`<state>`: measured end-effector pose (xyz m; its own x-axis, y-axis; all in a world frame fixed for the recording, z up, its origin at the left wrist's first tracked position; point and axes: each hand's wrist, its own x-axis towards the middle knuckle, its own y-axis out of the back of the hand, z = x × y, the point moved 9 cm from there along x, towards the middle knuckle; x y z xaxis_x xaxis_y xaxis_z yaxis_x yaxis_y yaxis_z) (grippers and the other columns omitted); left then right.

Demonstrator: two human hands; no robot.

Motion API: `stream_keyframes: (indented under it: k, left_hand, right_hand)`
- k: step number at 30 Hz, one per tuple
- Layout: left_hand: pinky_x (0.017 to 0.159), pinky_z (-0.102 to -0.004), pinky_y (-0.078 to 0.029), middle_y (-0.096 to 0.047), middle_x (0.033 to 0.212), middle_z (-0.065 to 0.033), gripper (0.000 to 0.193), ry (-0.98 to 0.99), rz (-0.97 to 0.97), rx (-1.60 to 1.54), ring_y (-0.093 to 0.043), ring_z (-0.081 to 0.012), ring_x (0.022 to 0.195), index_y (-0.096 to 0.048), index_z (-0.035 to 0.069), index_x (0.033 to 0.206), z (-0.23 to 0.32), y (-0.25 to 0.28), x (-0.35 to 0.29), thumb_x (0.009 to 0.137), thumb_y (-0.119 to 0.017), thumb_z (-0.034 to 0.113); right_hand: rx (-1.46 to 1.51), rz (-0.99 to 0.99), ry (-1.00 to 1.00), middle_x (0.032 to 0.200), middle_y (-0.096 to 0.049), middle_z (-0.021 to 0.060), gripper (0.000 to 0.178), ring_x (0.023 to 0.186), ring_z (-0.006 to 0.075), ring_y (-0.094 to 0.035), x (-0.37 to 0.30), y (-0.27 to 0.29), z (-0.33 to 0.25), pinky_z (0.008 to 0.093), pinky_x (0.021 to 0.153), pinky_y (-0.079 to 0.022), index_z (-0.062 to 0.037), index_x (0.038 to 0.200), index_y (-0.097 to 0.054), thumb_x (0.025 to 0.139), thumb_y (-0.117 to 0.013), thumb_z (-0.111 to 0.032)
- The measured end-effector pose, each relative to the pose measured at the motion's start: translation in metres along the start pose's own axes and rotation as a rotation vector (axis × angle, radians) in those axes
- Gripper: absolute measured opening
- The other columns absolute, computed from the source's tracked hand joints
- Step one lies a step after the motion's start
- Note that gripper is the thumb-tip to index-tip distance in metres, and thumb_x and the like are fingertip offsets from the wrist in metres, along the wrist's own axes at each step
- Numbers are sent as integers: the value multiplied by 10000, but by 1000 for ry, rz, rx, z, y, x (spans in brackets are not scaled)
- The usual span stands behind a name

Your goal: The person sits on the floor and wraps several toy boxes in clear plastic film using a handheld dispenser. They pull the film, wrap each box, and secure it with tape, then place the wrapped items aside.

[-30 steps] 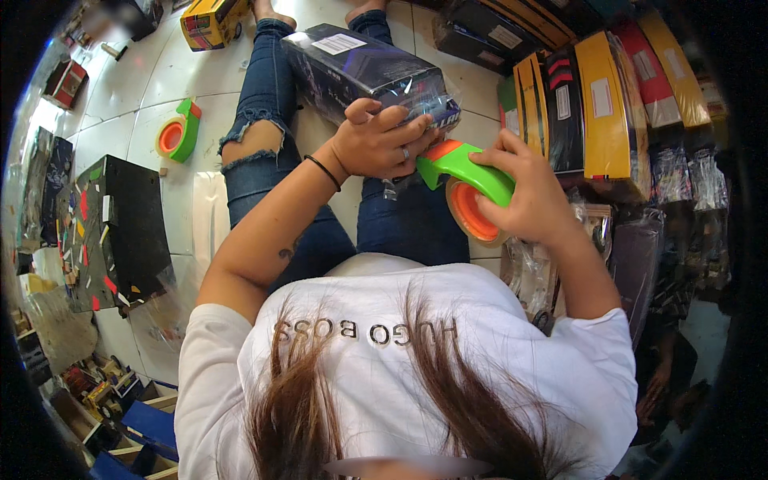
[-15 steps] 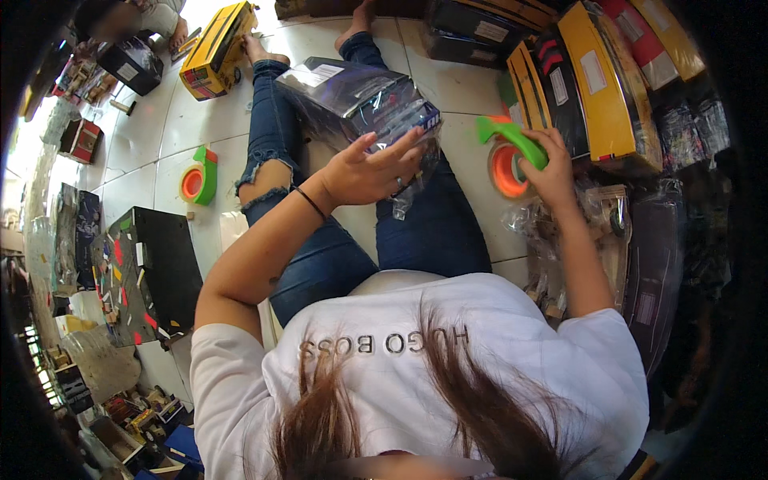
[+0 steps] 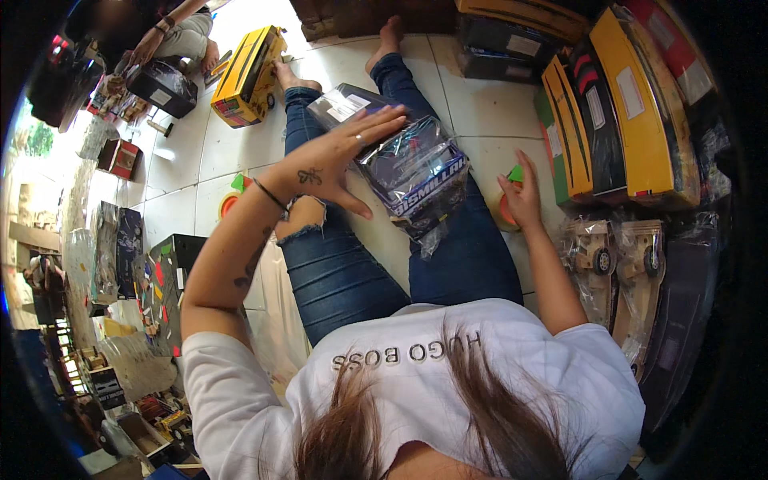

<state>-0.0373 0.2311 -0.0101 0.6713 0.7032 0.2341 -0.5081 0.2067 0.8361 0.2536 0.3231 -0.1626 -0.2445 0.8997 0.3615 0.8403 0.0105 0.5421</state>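
A dark box-like toy truck body (image 3: 416, 172), wrapped in clear plastic, rests at a slant across my thighs. My left hand (image 3: 332, 160) lies over its upper left side, fingers stretched out and thumb apart, not gripping it. Beside my right thigh, my right hand (image 3: 524, 196) is raised with its fingers spread and nothing in them. A green and orange tape dispenser (image 3: 506, 214) sits just behind that hand, partly hidden by it. Another tape dispenser (image 3: 230, 204) stands on the floor to the left, partly covered by my left forearm.
Yellow and black toy truck bodies (image 3: 632, 100) line the right side, with plastic-wrapped wooden chassis (image 3: 592, 260) nearer me. A yellow truck body (image 3: 250, 76) stands far left, by another person's hand (image 3: 148, 44) and a black box (image 3: 164, 86). A scrap-covered black box (image 3: 160, 288) is left.
My right hand has let go of the tape dispenser, which is now lower beside my thigh. My left hand has moved from the package's near end to its upper left side. The view has shifted.
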Motion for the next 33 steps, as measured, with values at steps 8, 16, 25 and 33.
stream_keyframes:
  k: [8,16,25,33]
  left_hand:
    - [1168,-520,-116,-200,1549,-158,1340,-4,-67,257,-174,-318,1437,-151,103,1505,-38,11,17,435,-887,434]
    - [1136,-589,-69,-345,1447,-221,1272,-103,109,-38,-327,-360,1358,-213,18,1475,-13,44,37,471,-882,422]
    - [1115,-438,-292,-263,1492,-159,1382,260,819,-754,-339,-292,1347,-83,23,1499,-6,21,-58,463,-931,370]
    - [1076,-436,-372,-373,1433,-151,1235,170,959,-937,-410,-287,1310,-193,26,1470,17,4,-105,522,-902,375]
  right_hand:
    - [953,-446,-220,1446,-401,121,747,1335,219,-366,21,-85,-117,370,1109,-262,-46,1436,-357,948,-337,-611]
    - [1308,-401,-156,1392,-441,129,858,1242,218,-440,68,-29,-154,377,1064,-292,-31,1405,-364,898,-233,-712]
    - [815,-137,350,1092,-496,90,328,1012,154,-494,-3,37,-206,297,882,-414,-38,1124,-491,854,-668,-97]
    - [648,-1,521,1133,-567,118,287,998,225,-560,-13,48,-271,310,863,-447,-15,1037,-592,761,-664,16]
